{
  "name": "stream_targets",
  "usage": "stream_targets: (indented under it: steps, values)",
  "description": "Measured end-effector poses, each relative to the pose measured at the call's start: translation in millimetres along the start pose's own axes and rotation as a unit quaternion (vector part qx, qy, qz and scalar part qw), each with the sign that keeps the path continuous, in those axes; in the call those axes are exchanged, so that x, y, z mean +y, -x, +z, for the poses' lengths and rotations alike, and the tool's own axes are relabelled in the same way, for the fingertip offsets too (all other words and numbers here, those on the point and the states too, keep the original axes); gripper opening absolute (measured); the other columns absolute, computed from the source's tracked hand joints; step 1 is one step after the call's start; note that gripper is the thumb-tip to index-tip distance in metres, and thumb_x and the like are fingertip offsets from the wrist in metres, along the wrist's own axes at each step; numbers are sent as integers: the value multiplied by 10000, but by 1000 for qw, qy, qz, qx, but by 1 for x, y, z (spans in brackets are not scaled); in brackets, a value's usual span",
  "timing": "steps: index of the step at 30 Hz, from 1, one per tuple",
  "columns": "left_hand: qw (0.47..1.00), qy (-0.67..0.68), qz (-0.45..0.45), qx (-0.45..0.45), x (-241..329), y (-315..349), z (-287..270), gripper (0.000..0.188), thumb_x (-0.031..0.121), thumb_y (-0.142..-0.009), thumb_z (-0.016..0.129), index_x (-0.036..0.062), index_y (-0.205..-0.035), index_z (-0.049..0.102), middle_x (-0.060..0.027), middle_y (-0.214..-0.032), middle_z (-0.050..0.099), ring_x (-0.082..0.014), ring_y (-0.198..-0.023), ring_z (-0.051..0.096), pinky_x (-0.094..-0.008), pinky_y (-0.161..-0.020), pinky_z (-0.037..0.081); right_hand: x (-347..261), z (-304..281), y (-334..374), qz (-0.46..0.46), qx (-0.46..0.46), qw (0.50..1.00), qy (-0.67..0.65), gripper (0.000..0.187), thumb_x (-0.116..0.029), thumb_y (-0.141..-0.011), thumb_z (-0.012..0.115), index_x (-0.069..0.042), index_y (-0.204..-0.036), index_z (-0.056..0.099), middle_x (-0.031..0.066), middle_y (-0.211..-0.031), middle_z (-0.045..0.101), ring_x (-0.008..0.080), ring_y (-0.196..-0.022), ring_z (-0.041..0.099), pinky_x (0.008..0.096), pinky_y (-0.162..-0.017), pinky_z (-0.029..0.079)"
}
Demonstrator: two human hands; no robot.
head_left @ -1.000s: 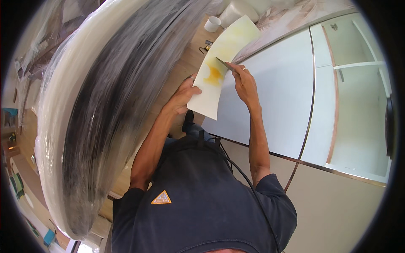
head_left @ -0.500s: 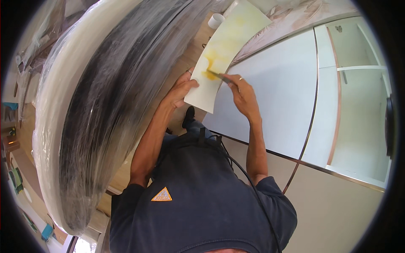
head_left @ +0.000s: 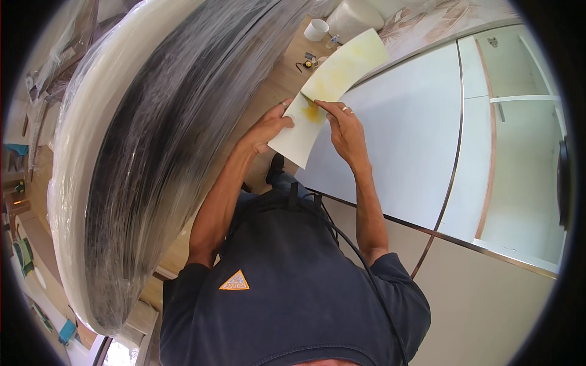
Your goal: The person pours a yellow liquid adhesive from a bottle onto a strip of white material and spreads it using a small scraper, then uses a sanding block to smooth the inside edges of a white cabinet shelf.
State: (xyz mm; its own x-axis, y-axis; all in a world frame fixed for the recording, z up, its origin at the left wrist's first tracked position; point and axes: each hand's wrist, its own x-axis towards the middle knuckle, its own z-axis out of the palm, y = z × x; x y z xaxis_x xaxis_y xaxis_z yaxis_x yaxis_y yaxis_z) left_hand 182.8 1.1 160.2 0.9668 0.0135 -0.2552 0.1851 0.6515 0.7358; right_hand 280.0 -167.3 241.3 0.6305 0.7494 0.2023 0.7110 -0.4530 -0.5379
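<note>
Here's a curved white sheet (head_left: pixel 332 78), held up in front of the body — and a thin dark tool (head_left: pixel 308 97) is on it!
The left hand (head_left: pixel 268 129) grips its smooth near-left edge; the right hand (head_left: pixel 346 126) pinches the tool beside a deep-yellow patch (head_left: pixel 312 113), with fainter yellow blotches beyond. Crinkled clear plastic (head_left: pixel 137 165) wraps a rounded bulk to the left. Farther off, a white cup (head_left: pixel 315 32) — contents I can't tell.

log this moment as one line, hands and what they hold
left hand: grips pale sheet at its left edge | right hand: holds thin tool over sheet | yellow patch: on sheet, near tool
</note>
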Motion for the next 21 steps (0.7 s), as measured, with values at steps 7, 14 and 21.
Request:
stream_targets:
  steps: [7,14,21]
  values:
    - [985,128,30,-110,3,-7,-5,606,110,-804,500,5,-1396,432,-109,-1188,608,-169,-1079,604,-316,-956,476,6,4,15,8,114,991,-65,410,85,-865,475,-82,-1185,669,126,-1128,658,318,-1043,609,389,-901,478]
    - [962,266,54,-2,-18,-27,9,477,204,-867,532,9,-1303,523,-95,-1192,621,-179,-1084,603,-334,-969,464,15,38,35,-27,209,978,3,476,124,-795,506,-91,-1180,685,108,-1134,658,301,-1054,607,393,-939,463]
    - [937,325,131,-8,-27,-31,47,631,539,-971,487,43,-1360,455,-103,-1308,563,-212,-1184,550,-374,-1008,439,35,63,29,-24,240,970,9,480,105,-766,520,-122,-1144,711,84,-1124,667,292,-1043,615,397,-924,459]
